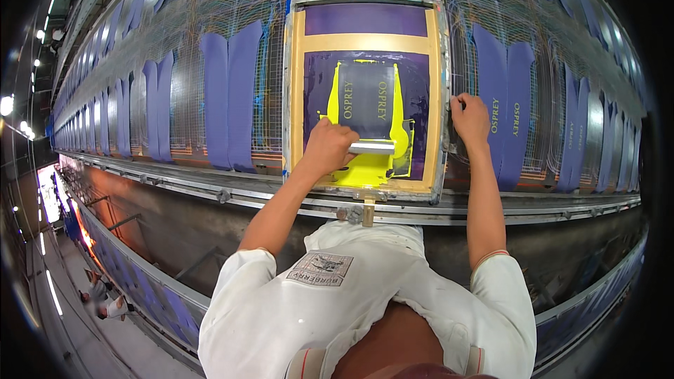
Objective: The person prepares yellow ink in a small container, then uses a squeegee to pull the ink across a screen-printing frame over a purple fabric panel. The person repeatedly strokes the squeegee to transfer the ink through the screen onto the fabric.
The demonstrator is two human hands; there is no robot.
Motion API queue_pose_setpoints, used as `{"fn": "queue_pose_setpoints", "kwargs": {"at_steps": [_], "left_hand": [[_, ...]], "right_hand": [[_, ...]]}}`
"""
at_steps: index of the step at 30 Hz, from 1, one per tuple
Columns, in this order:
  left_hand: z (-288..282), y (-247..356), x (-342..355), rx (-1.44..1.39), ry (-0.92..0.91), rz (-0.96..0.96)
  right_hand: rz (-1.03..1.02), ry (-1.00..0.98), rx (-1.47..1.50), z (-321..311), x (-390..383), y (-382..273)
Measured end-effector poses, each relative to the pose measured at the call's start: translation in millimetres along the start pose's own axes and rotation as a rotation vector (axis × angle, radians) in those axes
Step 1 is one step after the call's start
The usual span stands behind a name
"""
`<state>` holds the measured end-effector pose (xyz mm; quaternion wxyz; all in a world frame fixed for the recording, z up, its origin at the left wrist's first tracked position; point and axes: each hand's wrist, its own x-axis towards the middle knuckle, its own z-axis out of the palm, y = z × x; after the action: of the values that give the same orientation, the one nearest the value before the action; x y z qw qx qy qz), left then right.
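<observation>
My left hand (330,147) is closed around one end of a metal-edged squeegee (372,147), which lies crosswise on a printing screen. The screen frame (437,98) has tan tape along its inner edges. Bright yellow ink (361,168) pools at the near side of the mesh and runs in streaks up both sides of a dark rectangle with lettering (365,98). My right hand (470,121) is curled just beyond the frame's right side. Its fingertips are partly hidden, and I cannot tell whether they grip the edge.
Purple cut pieces (235,98) lie in pairs along the long table on both sides. Those on the right (502,105) bear yellow lettering. A metal rail (547,209) runs along the table's near edge, with a bracket (368,210) below the frame. Other people (112,307) are far left.
</observation>
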<state>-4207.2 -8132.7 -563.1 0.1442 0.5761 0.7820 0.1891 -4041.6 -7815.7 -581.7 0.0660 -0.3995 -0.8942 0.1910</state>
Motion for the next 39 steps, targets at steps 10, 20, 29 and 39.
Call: {"fn": "queue_pose_setpoints", "kwargs": {"at_steps": [10,20,29,39], "left_hand": [[-42.3,-80.0,141.5,0.096,0.098,0.039],[-16.4,-66.6,117.5,0.038,0.196,0.038],[8.2,-4.2,8.5,0.027,0.099,0.026],[-40.9,-87.3,152.6,0.101,0.104,0.053]], "right_hand": [[-0.617,-0.446,0.291,-16.3,78.7,-137.3],[-0.648,-0.282,0.041,28.2,42.3,-133.0],[-0.672,-0.314,0.092,18.9,-80.1,-114.8],[-0.630,-0.324,-0.020,26.3,90.1,-141.0]]}}
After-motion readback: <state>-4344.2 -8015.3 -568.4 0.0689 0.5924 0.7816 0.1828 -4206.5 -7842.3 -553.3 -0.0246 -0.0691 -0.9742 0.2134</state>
